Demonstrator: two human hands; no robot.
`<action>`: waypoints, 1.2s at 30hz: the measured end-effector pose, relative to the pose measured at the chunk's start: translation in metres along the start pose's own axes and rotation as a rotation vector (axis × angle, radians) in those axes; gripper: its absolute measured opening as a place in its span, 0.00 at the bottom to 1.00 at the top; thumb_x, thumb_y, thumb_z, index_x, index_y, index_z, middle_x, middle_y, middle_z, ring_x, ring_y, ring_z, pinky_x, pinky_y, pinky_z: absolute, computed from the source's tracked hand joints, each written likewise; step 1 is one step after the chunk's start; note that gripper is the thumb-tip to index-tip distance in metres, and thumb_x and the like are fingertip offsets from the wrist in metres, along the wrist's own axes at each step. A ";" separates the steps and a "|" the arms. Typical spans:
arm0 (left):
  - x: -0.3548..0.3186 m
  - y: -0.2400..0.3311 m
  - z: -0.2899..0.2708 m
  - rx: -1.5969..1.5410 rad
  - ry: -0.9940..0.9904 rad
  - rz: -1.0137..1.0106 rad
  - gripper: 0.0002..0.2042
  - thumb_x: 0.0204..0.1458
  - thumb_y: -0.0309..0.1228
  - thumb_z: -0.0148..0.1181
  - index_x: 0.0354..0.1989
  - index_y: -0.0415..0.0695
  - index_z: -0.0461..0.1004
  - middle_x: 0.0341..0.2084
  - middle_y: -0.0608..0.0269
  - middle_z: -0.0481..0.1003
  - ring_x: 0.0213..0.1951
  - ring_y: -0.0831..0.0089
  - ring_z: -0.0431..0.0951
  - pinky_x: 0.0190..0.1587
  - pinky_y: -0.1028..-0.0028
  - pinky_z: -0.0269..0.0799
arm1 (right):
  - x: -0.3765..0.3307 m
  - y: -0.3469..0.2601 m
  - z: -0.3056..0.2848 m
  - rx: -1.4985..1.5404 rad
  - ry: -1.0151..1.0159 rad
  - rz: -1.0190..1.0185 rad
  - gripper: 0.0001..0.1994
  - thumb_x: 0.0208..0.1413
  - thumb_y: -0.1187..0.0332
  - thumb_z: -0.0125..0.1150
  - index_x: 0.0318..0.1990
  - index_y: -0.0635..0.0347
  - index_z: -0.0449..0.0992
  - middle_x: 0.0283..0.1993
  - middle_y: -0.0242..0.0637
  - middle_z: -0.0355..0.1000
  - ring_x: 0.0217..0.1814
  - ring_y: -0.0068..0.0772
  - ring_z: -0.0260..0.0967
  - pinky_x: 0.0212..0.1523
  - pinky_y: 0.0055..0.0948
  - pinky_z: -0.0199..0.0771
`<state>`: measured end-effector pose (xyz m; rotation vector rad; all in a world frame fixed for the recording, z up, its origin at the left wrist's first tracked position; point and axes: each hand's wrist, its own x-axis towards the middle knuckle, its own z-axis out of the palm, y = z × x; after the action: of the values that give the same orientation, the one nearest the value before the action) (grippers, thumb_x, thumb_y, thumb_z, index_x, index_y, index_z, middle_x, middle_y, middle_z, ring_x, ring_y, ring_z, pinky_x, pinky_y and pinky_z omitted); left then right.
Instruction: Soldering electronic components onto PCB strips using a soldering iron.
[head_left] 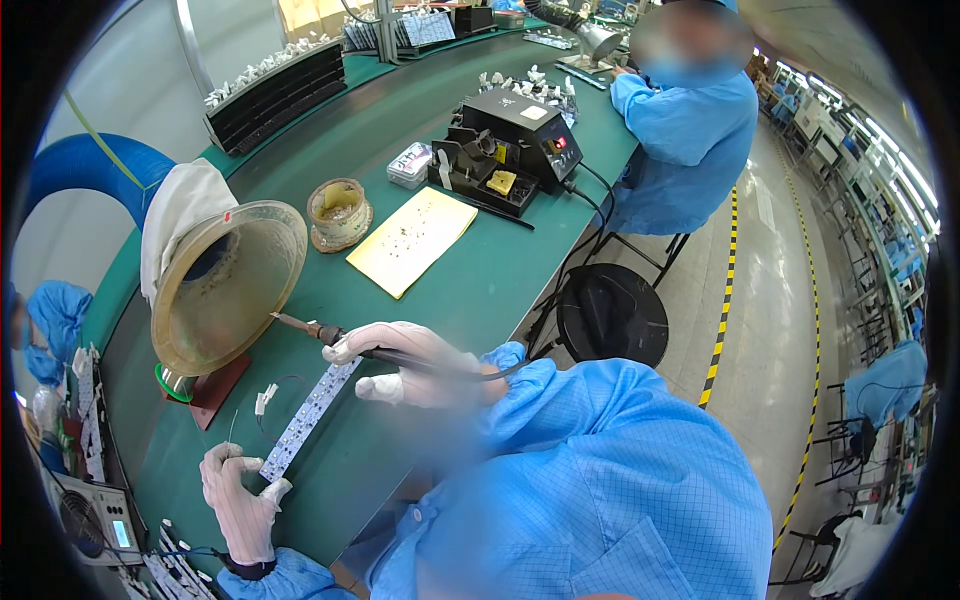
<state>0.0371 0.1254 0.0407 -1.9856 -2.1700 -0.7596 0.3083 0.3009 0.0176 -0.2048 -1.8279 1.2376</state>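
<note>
Grasping the dark handle of a soldering iron [312, 328], your right hand [430, 345], in a soft, white ribbed-knit glove, is closed around it, with the slim, tapered tip pointing left toward a wide funnel hood [265, 265]. Below the tip lies the long, narrow circuit board [313, 418], a flat whitish strip dotted with small parts, set slantwise on the smooth, matte green tabletop [540, 235] between your two hands. Your left hand [242, 505], gloved alike, curves its fingers and thumb about the board's lower end; you cannot tell from here whether they pinch it or only rest there. A hair-thin wire [236, 425] stands up beside those fingers. Small white connectors [265, 398] on thin leads sit just left of the strip. The hood is a cloudy, yellowish cone, with limp white cloth [185, 205] draped over its back and a ribbed blue hose [90, 165] behind. Beyond lie a squat, crusted round tub [338, 215], a creased yellow sheet [415, 240] strewn with dark specks, and a boxy black soldering station [522, 130].
</note>
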 end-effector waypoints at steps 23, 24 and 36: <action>0.019 -0.006 0.020 -0.082 0.293 0.046 0.18 0.24 0.47 0.76 0.24 0.53 0.84 0.57 0.56 0.67 0.61 0.49 0.59 0.61 0.52 0.58 | 0.016 0.022 0.006 -0.102 -0.009 -0.383 0.17 0.68 0.69 0.46 0.59 0.70 0.61 0.59 0.64 0.63 0.56 0.62 0.70 0.56 0.51 0.74; 0.019 -0.007 0.023 -0.086 0.342 0.073 0.18 0.23 0.46 0.77 0.24 0.52 0.83 0.55 0.56 0.67 0.61 0.49 0.59 0.59 0.52 0.60 | 0.014 0.023 0.006 -0.059 0.029 -0.367 0.16 0.68 0.69 0.45 0.58 0.70 0.61 0.60 0.64 0.62 0.55 0.61 0.71 0.55 0.51 0.75; 0.010 -0.003 0.016 -0.194 0.606 0.141 0.21 0.31 0.45 0.75 0.35 0.54 0.75 0.46 0.65 0.71 0.53 0.56 0.67 0.53 0.56 0.63 | 0.000 0.007 0.012 0.028 -0.030 -0.382 0.20 0.65 0.69 0.54 0.60 0.69 0.60 0.62 0.63 0.61 0.58 0.61 0.68 0.57 0.53 0.73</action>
<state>0.0366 0.1411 0.0303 -1.6580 -1.6384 -1.3717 0.2970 0.2969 0.0104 0.1738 -1.7716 0.9999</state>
